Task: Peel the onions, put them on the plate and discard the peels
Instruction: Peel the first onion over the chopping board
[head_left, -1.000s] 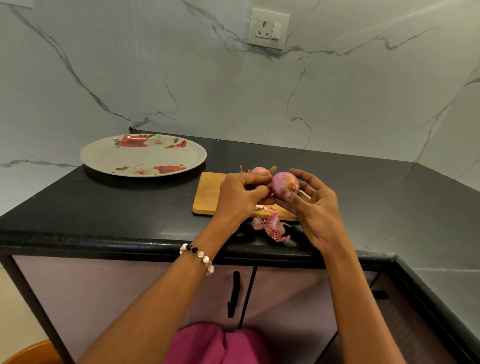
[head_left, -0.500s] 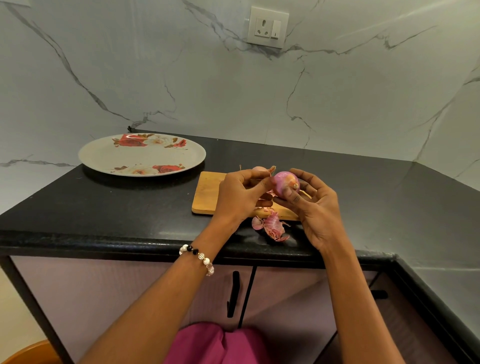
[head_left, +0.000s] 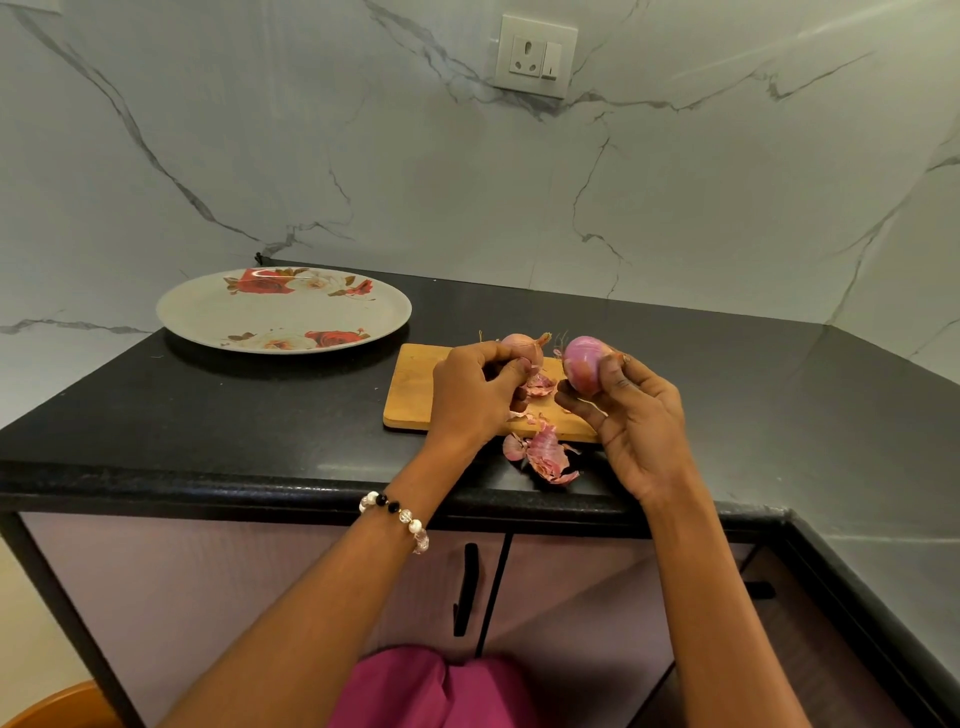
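I am holding a smooth, peeled purple onion in my right hand. My left hand is pinching a scrap of pink peel. The flowery round plate is holding nothing. One brown unpeeled onion is waiting on the wooden board, and loose pink peels need throwing away.

We see through one head-worn camera, looking forward and down, close over the bench toward the marble wall.

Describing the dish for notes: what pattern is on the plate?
Red and white roses on a pale plate, head view.
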